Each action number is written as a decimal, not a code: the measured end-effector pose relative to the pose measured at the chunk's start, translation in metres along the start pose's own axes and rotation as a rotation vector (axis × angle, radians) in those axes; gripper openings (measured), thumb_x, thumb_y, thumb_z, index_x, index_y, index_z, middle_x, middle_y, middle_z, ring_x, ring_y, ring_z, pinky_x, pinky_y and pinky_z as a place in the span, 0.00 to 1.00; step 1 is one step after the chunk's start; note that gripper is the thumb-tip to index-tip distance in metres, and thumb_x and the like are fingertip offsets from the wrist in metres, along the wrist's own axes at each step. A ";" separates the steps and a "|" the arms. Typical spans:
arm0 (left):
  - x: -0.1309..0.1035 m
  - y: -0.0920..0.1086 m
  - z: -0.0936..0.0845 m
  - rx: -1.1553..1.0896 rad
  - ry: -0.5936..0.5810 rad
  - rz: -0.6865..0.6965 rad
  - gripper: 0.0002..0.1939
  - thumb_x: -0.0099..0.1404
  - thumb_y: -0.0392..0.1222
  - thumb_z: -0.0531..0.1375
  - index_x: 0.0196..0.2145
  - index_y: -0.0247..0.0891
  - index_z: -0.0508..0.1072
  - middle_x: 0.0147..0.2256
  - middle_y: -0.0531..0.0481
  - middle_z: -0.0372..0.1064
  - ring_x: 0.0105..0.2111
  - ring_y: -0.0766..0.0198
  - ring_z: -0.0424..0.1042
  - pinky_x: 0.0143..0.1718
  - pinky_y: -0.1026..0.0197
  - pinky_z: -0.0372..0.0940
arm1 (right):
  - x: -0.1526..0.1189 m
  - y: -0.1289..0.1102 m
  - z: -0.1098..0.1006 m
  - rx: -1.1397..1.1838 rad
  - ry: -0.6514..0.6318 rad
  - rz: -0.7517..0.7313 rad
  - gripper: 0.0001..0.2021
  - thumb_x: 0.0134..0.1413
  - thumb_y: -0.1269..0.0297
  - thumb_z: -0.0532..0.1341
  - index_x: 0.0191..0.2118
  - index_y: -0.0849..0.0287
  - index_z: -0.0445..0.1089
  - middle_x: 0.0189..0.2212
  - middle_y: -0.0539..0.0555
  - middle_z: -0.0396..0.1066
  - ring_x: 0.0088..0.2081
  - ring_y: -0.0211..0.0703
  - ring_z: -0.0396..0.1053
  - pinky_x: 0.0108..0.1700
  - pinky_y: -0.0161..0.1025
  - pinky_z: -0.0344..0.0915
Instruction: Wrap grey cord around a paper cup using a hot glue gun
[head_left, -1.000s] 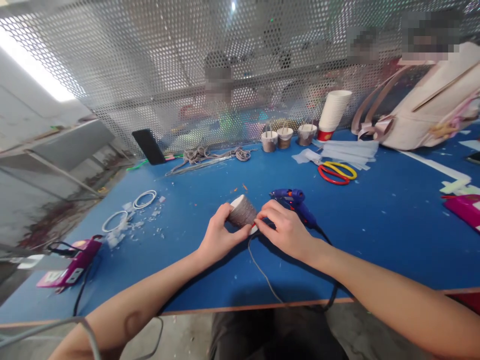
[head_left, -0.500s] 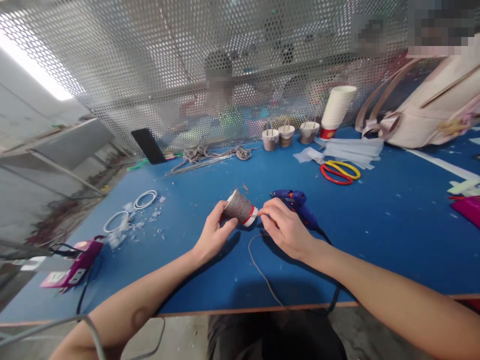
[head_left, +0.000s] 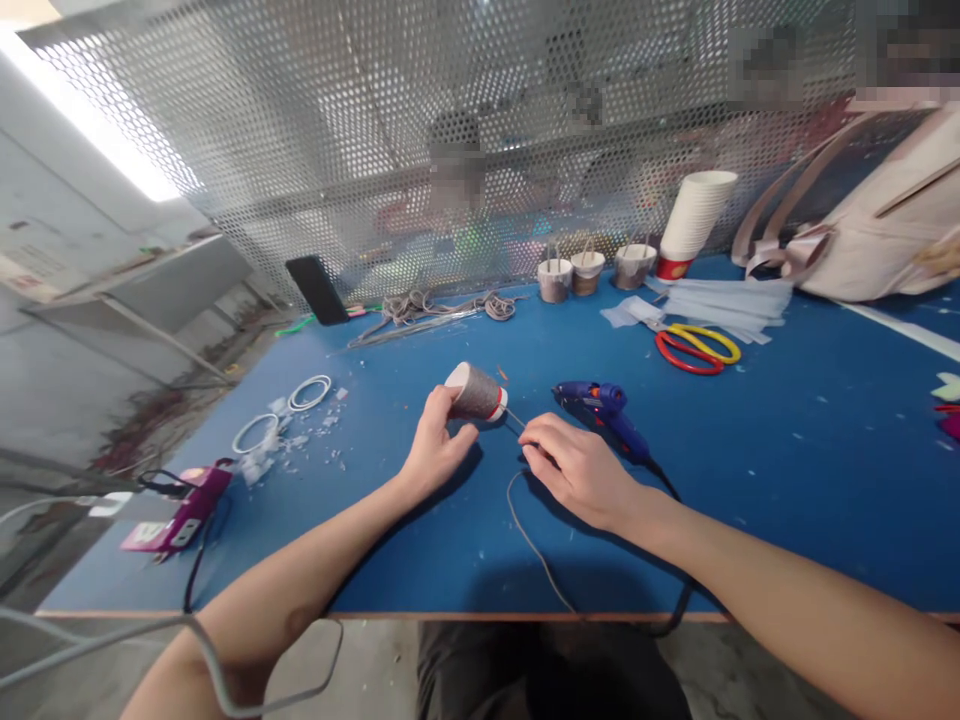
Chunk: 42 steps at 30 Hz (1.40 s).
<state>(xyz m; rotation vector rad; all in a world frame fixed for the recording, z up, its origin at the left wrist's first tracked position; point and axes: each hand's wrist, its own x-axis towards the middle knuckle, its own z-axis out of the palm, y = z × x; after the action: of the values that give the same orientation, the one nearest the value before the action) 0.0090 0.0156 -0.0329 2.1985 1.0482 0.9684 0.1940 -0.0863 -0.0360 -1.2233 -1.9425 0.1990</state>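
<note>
My left hand (head_left: 440,440) grips a paper cup (head_left: 478,392) that lies tilted on its side above the table. Grey cord is wound around most of the cup, and a red and white band shows near its base. In my right hand (head_left: 562,455) the fingers pinch the loose grey cord (head_left: 516,418), drawn taut from the cup's base end. Its tail (head_left: 541,560) curves down over the table's front edge. Just beyond my right hand lies a blue glue gun (head_left: 600,400), its nozzle pointing left.
At the back are bundled grey cord (head_left: 420,310), cord-wrapped cups (head_left: 555,282), stacked paper cups (head_left: 696,215), a phone (head_left: 317,290) and red-yellow scissors (head_left: 697,350). White rings (head_left: 310,393) and scraps lie left, near a purple power strip (head_left: 187,510). A pale bag (head_left: 877,215) stands right.
The cup has turned in my left hand, its base now pointing more to the right. My right hand has moved slightly away from the cup, and a longer stretch of cord shows between them.
</note>
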 end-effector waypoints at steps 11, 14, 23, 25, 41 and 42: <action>0.013 0.000 -0.023 0.594 -0.072 0.333 0.12 0.62 0.43 0.54 0.43 0.39 0.69 0.40 0.44 0.71 0.41 0.55 0.67 0.40 0.53 0.67 | 0.000 -0.002 0.001 -0.102 -0.042 0.043 0.09 0.64 0.66 0.51 0.39 0.60 0.67 0.38 0.57 0.73 0.39 0.45 0.73 0.39 0.40 0.69; 0.015 0.003 -0.030 0.598 -0.025 0.383 0.14 0.62 0.44 0.54 0.44 0.38 0.69 0.42 0.43 0.71 0.44 0.54 0.67 0.41 0.54 0.68 | -0.001 -0.002 0.002 -0.142 -0.022 0.042 0.09 0.63 0.65 0.52 0.39 0.60 0.68 0.40 0.58 0.74 0.39 0.47 0.73 0.39 0.42 0.70; 0.033 0.002 -0.076 0.572 0.418 0.321 0.12 0.63 0.45 0.53 0.41 0.40 0.71 0.41 0.43 0.69 0.43 0.55 0.66 0.41 0.52 0.66 | 0.001 -0.006 0.000 -0.188 0.135 -0.067 0.11 0.63 0.66 0.53 0.36 0.64 0.71 0.40 0.63 0.75 0.44 0.51 0.71 0.45 0.48 0.70; 0.037 -0.003 -0.082 0.540 0.481 0.274 0.11 0.63 0.45 0.53 0.40 0.39 0.71 0.39 0.43 0.68 0.42 0.55 0.66 0.40 0.53 0.66 | 0.001 -0.006 -0.002 -0.153 0.138 -0.076 0.10 0.62 0.67 0.53 0.37 0.63 0.70 0.40 0.62 0.74 0.43 0.50 0.71 0.44 0.48 0.70; 0.052 -0.040 -0.089 0.369 0.508 -0.110 0.08 0.64 0.40 0.54 0.40 0.38 0.69 0.46 0.42 0.67 0.50 0.51 0.63 0.51 0.49 0.61 | 0.001 -0.004 -0.019 -0.243 0.240 -0.298 0.09 0.58 0.72 0.54 0.44 0.57 0.67 0.38 0.60 0.73 0.41 0.50 0.71 0.43 0.51 0.68; 0.052 -0.040 -0.091 0.353 0.520 -0.120 0.08 0.64 0.40 0.54 0.39 0.38 0.69 0.45 0.42 0.67 0.50 0.51 0.63 0.51 0.49 0.61 | 0.004 -0.004 -0.020 -0.257 0.240 -0.290 0.09 0.58 0.72 0.54 0.43 0.57 0.67 0.38 0.59 0.72 0.42 0.50 0.71 0.43 0.51 0.68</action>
<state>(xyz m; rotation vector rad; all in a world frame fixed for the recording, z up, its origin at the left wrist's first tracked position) -0.0567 0.0934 0.0147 2.1632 1.6769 1.4339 0.2049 -0.0906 -0.0184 -1.0517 -1.9444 -0.3420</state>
